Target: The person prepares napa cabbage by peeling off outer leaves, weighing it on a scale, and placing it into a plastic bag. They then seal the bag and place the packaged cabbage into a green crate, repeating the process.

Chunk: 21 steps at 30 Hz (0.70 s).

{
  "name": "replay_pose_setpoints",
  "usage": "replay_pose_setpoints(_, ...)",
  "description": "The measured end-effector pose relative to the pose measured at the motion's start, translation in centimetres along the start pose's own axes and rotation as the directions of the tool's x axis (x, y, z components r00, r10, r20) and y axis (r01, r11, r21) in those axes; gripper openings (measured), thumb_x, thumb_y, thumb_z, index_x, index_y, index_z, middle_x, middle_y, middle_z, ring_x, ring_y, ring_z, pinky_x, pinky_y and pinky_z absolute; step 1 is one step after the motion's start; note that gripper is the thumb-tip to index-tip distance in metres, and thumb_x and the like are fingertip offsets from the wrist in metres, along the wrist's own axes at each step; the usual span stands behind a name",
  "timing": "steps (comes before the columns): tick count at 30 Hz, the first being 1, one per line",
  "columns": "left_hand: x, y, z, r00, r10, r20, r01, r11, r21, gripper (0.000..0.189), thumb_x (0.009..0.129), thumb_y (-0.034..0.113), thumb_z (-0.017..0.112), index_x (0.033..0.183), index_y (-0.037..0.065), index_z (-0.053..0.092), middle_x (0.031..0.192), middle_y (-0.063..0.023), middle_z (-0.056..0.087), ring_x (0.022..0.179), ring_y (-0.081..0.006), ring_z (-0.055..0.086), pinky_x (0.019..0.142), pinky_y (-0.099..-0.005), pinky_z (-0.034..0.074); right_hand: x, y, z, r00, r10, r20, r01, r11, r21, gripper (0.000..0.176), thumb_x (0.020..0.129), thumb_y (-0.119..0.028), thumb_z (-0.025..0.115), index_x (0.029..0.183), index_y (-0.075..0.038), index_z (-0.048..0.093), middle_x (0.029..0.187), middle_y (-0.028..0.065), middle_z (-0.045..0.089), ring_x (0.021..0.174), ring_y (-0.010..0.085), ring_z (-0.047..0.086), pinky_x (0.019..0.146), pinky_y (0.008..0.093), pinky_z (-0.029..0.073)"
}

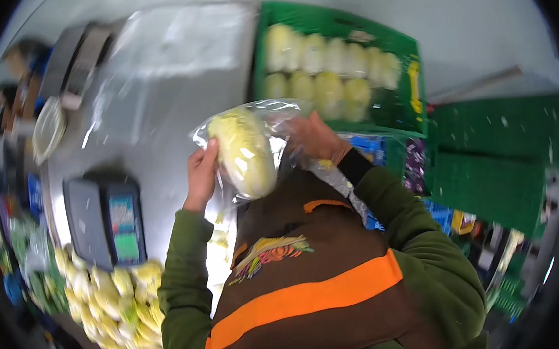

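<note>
Left hand (200, 171) closes around the side of the bagged cabbage (245, 152), raised above the table's (162, 190) near edge. Right hand (314, 137) clenches the clear bag (279, 111) beside it. Beyond, at the far edge, a green crate (319, 15) holds more cabbages.

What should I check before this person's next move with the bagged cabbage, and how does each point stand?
1. Left hand has a grip on the cabbage through the plastic: ok.
2. Right hand holds the clear bag on the other side: ok.
3. Bag mouth closed: cannot tell, as the plastic is blurred and bunched.
4. Scale platform bare: ok.
5. Worktop below the hands free of scraps: not ok, since leaf bits lie near the apron.
6. Green crate has room for more: cannot tell, because two rows of cabbages already sit in it.
</note>
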State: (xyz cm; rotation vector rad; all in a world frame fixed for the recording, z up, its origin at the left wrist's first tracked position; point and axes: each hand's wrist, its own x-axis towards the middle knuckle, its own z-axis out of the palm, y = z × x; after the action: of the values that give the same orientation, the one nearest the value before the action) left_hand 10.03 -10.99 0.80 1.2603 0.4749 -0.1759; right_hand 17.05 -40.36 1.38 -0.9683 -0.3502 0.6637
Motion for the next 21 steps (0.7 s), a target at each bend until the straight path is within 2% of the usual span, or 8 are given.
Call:
replay_pose_setpoints(1, 0.7, 0.7, 3.8, 0.998, 0.056, -0.014, -0.056, 0.998, -0.025, 0.038, 0.098, 0.036, 0.061, 0.083, 0.002, 0.071, 0.075, 0.0000, 0.065, 0.062, -0.0046, 0.054, 0.056, -0.0220, 0.042, -2.8, -1.7, -0.9, 0.954, 0.286, -0.086, -0.191, 0.807, 0.559, 0.045, 0.097, -0.010, 0.057, 0.140, -0.004, 0.046, 0.125, 0.0091, 0.061, 0.112, 0.0177, 0.059, 0.093, 0.0330, 0.050)
replay_pose_setpoints(3, 2.3, 1.4, 10.3, 0.996, 0.072, 0.044, -0.076, 0.993, 0.087, 0.040, 0.099, 0.035, 0.059, 0.081, 0.001, 0.071, 0.073, 0.0005, 0.065, 0.063, -0.0039, 0.053, 0.056, -0.0214, 0.042, -5.1, -3.7, -1.3, 0.927, 0.321, -0.193, -0.335, 0.941, -0.043, 0.055, 0.093, -0.007, 0.063, 0.143, -0.002, 0.040, 0.127, 0.0101, 0.060, 0.116, 0.0207, 0.057, 0.098, 0.0359, 0.048)
replay_pose_setpoints(5, 3.6, 1.3, 17.6, 0.983, 0.162, 0.084, -0.176, 0.966, 0.188, 0.041, 0.099, 0.035, 0.059, 0.082, -0.001, 0.072, 0.073, 0.0008, 0.065, 0.063, -0.0035, 0.052, 0.058, -0.0210, 0.043, -6.4, -5.2, -1.8, 0.904, 0.182, -0.386, -0.214, 0.976, -0.039, 0.059, 0.088, -0.005, 0.068, 0.141, -0.002, 0.042, 0.126, 0.0102, 0.060, 0.115, 0.0207, 0.058, 0.097, 0.0361, 0.049)
replay_pose_setpoints(7, 5.3, 2.5, 22.2, 0.956, -0.079, 0.282, 0.007, 0.969, 0.247, 0.047, 0.098, 0.037, 0.060, 0.117, -0.006, 0.064, 0.093, -0.0052, 0.068, 0.079, -0.0082, 0.060, 0.071, -0.0235, 0.050, -7.9, -7.0, -4.7, 0.846, 0.076, -0.527, -0.118, 0.992, -0.047, 0.063, 0.084, -0.004, 0.073, 0.139, -0.002, 0.043, 0.124, 0.0102, 0.061, 0.113, 0.0206, 0.059, 0.096, 0.0364, 0.050)
replay_pose_setpoints(10, 7.1, -0.3, 27.2, 0.926, 0.239, 0.291, -0.303, 0.931, 0.201, 0.050, 0.095, 0.023, 0.065, 0.135, -0.004, 0.048, 0.121, -0.0123, 0.062, 0.109, -0.0163, 0.060, 0.089, -0.0294, 0.050, -10.6, -11.6, -12.0, 0.679, -0.188, -0.710, -0.057, 0.950, -0.306, 0.064, 0.077, -0.007, 0.080, 0.133, -0.001, 0.049, 0.120, 0.0100, 0.063, 0.106, 0.0188, 0.062, 0.089, 0.0343, 0.053)
replay_pose_setpoints(16, 4.4, -4.4, 25.5, 0.986, 0.115, 0.119, -0.136, 0.974, 0.181, 0.028, 0.094, 0.010, 0.064, 0.119, -0.002, 0.060, 0.106, -0.0072, 0.067, 0.094, -0.0116, 0.064, 0.080, -0.0264, 0.051, -15.1, -11.8, -27.1, 0.471, -0.452, -0.757, -0.735, 0.274, -0.620, 0.069, 0.070, -0.021, 0.085, 0.124, 0.006, 0.052, 0.110, 0.0134, 0.066, 0.095, 0.0203, 0.066, 0.079, 0.0344, 0.055)
replay_pose_setpoints(19, 3.9, -5.0, 27.5, 0.986, 0.166, 0.024, -0.161, 0.904, 0.396, 0.015, 0.092, 0.005, 0.064, 0.105, -0.001, 0.066, 0.097, -0.0061, 0.068, 0.084, -0.0136, 0.065, 0.072, -0.0272, 0.052, -16.2, -9.6, -30.3, 0.393, -0.197, -0.898, -0.629, 0.654, -0.419, 0.070, 0.066, -0.029, 0.086, 0.120, 0.004, 0.057, 0.108, 0.0171, 0.068, 0.097, 0.0262, 0.066, 0.084, 0.0367, 0.052)
replay_pose_setpoints(21, 5.9, -4.9, 30.4, 0.843, 0.314, 0.437, -0.522, 0.674, 0.522, 0.018, 0.087, 0.005, 0.067, 0.104, 0.001, 0.066, 0.093, -0.0097, 0.067, 0.085, -0.0243, 0.067, 0.072, -0.0329, 0.053, -17.7, -8.8, -32.9, 0.331, -0.085, -0.940, -0.643, 0.709, -0.291, 0.064, 0.066, -0.028, 0.086, 0.115, 0.004, 0.060, 0.105, 0.0161, 0.068, 0.087, 0.0236, 0.067, 0.074, 0.0356, 0.054)
